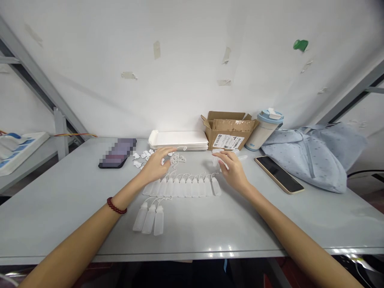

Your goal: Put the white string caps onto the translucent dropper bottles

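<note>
My left hand (pixel 156 165) is closed in a pinch, with a white looped strap (pixel 182 148) sticking out from its fingertips. Under and beside it lie small white caps (pixel 137 164) and a tangle of white straps (pixel 177 159). My right hand (pixel 233 168) has its thumb and fingers curled around a small translucent bottle (pixel 215 161), partly hidden by the fingers. More translucent bottles (pixel 241 157) lie just behind that hand. In front of both hands runs a row of small translucent bottles with straps (pixel 186 187). Nearer me lie three more strapped bottles (pixel 149 219).
Against the wall stand a stack of white trays (pixel 178 139), an open cardboard box (pixel 229 134) and a tumbler (pixel 264 130). One phone (pixel 117 153) lies left, another phone (pixel 279 175) right, beside a light-blue cloth bag (pixel 309 156). A power strip (pixel 21 154) sits far left.
</note>
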`<state>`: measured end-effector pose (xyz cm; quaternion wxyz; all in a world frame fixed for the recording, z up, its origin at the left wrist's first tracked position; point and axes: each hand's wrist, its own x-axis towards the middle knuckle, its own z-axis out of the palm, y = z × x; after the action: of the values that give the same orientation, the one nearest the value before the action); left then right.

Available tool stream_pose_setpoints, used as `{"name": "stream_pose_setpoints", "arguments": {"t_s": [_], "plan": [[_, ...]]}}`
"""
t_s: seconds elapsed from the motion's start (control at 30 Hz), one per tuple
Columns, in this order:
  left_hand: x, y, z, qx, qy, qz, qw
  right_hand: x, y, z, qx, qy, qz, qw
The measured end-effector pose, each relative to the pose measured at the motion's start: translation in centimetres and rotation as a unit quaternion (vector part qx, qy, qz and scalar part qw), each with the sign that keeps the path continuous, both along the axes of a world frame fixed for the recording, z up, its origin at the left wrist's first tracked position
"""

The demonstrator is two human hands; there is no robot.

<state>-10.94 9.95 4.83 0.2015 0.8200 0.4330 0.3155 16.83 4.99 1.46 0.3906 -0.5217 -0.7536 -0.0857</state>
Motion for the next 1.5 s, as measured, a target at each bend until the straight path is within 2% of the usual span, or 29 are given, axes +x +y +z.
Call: {"name": "stream_pose_setpoints", "arguments": {"t_s": [0.13,0.37,0.53,0.73,0.97,1.5], "plan": [[0.2,-0.8,0.7,-0.017,-0.061,-0.031,0.998,-0.4,-0.3,0.3,0.005,0.004,0.018,1.0],[0.7,-3.0,1.7,-0.003,-0.133,-0.1,0.986,-1.2,-0.9,0.7,-0.013,0.021,0.032,0.999],[1.0,-4.3,2.5,0.007,-0.119,-0.125,0.985,-2.2,-1.8,1.1,-0.018,0.03,0.026,0.999],[1.2,-5.1,2.9,0.028,-0.1,-0.148,0.984,-2.7,-2.1,1.0,-0.018,0.016,0.052,0.998],[1.5,-5.4,2.6,0.026,-0.078,-0.167,0.982,-2.9,-2.1,0.8,-0.038,0.013,0.06,0.997],[1.7,-5.2,2.1,0.015,-0.048,-0.168,0.985,-3.5,-2.8,0.9,-0.02,0.029,0.104,0.994]]}}
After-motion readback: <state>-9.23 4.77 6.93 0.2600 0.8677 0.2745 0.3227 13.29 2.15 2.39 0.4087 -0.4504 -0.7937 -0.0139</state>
